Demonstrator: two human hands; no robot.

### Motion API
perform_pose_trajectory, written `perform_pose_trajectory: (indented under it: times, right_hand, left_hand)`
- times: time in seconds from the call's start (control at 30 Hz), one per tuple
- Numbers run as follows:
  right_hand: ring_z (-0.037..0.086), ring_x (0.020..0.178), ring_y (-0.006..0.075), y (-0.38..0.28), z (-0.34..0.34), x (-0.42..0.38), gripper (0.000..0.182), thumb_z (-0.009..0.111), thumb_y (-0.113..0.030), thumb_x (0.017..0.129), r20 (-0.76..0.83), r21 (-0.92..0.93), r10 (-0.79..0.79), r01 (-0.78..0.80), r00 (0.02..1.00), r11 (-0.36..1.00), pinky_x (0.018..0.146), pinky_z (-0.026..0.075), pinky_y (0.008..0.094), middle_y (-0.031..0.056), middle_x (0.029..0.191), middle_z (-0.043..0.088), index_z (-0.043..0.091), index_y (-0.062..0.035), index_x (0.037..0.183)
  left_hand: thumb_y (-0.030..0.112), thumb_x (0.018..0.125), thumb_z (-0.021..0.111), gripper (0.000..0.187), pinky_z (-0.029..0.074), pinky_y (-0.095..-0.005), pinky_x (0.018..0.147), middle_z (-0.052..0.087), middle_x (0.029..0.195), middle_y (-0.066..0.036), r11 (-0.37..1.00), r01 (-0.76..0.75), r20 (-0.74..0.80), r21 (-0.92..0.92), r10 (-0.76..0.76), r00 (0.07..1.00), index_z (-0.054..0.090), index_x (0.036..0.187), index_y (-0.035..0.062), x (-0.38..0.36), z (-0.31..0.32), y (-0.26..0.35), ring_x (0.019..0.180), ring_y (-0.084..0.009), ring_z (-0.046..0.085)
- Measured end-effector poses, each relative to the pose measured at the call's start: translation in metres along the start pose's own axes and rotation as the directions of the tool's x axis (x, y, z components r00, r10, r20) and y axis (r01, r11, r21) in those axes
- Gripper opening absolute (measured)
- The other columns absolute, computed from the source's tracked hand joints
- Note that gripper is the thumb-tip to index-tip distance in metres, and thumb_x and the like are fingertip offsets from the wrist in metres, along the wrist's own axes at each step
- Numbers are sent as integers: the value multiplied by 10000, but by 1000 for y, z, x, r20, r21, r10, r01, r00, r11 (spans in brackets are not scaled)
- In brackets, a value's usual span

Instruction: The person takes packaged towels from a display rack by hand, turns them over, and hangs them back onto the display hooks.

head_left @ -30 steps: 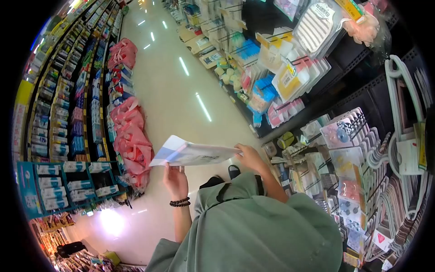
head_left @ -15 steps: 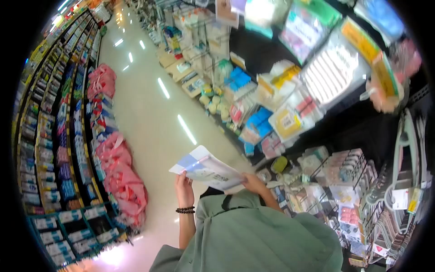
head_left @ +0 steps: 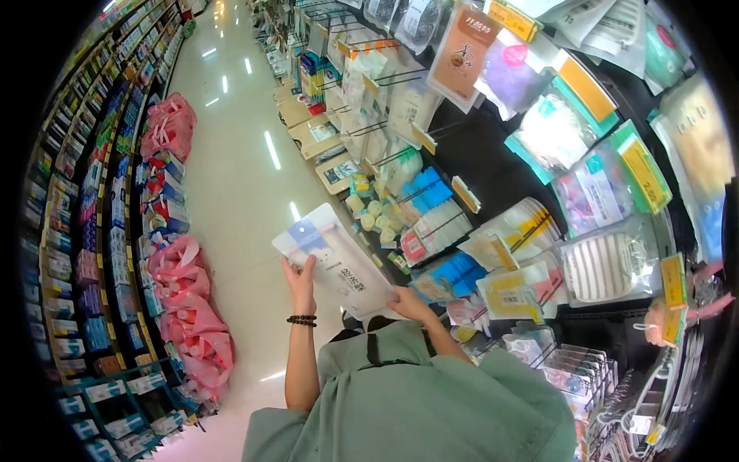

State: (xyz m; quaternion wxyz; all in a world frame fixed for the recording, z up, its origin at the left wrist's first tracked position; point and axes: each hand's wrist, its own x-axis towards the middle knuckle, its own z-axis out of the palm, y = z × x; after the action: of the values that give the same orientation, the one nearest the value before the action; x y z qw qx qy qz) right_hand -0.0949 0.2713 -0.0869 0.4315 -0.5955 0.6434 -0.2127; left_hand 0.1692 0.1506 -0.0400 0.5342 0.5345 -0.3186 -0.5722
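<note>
Tilted up since a second earlier: flat white packet (head_left: 332, 263), then near level, now face-on and higher. Held between both hands above the green garment (head_left: 416, 393). Long axis slanted from upper left to lower right. Left hand (head_left: 299, 283) closed on the upper-left edge, fingers wrapped behind; right hand (head_left: 406, 302) pinching the lower-right corner. Hanging goods rack (head_left: 493, 192) just right of the packet, right hand nearer.

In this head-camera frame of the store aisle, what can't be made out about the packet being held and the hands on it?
- Print on the white packet: too small and tilted, head view.
- Its back face: turned away from the camera.
- Right hand fingers: under the packet's lower edge.
- Left hand palm: faces away.
- Packet contents: opaque wrapper hides them.
- Price tags on the hanging goods: blurred by lens distortion.
</note>
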Motion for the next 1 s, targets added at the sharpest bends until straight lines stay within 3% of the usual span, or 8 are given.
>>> perform_pose_trajectory:
  times: [0.07, 0.1, 0.3, 0.4, 0.6, 0.7, 0.9, 1.0]
  right_hand:
    - [652, 931, 418, -7, -5, 12, 413, 687, -188, 783, 2, 9, 28, -28, 1000, 1000, 804, 513, 459, 257, 965, 676, 634, -1, 1147]
    - [672, 880, 379, -8, -4, 18, 409, 735, -265, 766, -35, 59, -3, 5, 999, 998, 753, 516, 443, 250, 926, 682, 652, 36, 1030]
    - [683, 828, 326, 2, 4, 65, 464, 742, -364, 771, 129, 22, 137, -141, 982, 990, 738, 513, 422, 226, 912, 694, 683, 19, 1025]
    - [684, 804, 290, 11, 3, 107, 469, 742, -386, 774, 176, 79, 146, -162, 973, 984, 728, 510, 407, 219, 886, 697, 701, 14, 1015]
    - [684, 747, 306, 12, -25, 198, 475, 756, -399, 759, 29, 200, 162, -165, 986, 966, 709, 512, 410, 224, 820, 692, 708, 36, 943]
    - [686, 767, 310, 7, -45, 233, 530, 771, -416, 734, 52, 1, 246, -246, 968, 969, 710, 511, 414, 244, 832, 687, 690, 66, 940]
    - [682, 854, 319, -17, -94, 270, 599, 773, -447, 740, -10, 21, 260, -259, 966, 966, 732, 510, 416, 264, 926, 683, 668, 69, 1024]
    - [679, 863, 323, -13, -108, 287, 565, 764, -416, 770, -7, 172, 185, -181, 983, 968, 749, 511, 412, 258, 941, 683, 665, 69, 1041]
  left_hand:
    - [182, 913, 676, 719, 427, -324, 892, 563, 1266, -105, 999, 22, 46, 29, -23, 999, 254, 1475, 34, 25, 6, -5, 1124, -182, 533]
    - [178, 925, 657, 649, 430, -298, 853, 601, 1199, -86, 998, 16, 60, 60, -20, 998, 308, 1453, 34, 37, 12, -1, 1054, -157, 561]
    - [156, 948, 617, 599, 430, -250, 745, 647, 1075, -49, 982, 76, 262, 174, -121, 957, 350, 1471, 37, 116, 60, 25, 939, -103, 589]
    - [127, 953, 618, 718, 464, -285, 893, 631, 1164, -92, 965, 111, 337, 238, -189, 922, 214, 1543, 57, 163, 99, 32, 1044, -135, 585]
    - [147, 946, 622, 684, 494, -291, 815, 623, 1164, -107, 970, 8, 403, 241, -107, 909, 272, 1528, 73, 272, 173, 10, 1029, -161, 599]
    - [151, 943, 619, 608, 491, -282, 807, 638, 1141, -100, 937, -19, 442, 348, -146, 885, 364, 1490, 78, 305, 205, 22, 1008, -147, 598]
    - [121, 950, 605, 623, 469, -300, 908, 627, 1195, -91, 979, 160, 505, 126, -202, 839, 327, 1500, 32, 353, 241, 37, 1052, -165, 598]
    - [109, 954, 596, 657, 449, -313, 964, 596, 1264, -97, 969, 247, 535, -18, -199, 821, 272, 1518, 14, 371, 250, 37, 1118, -171, 571]
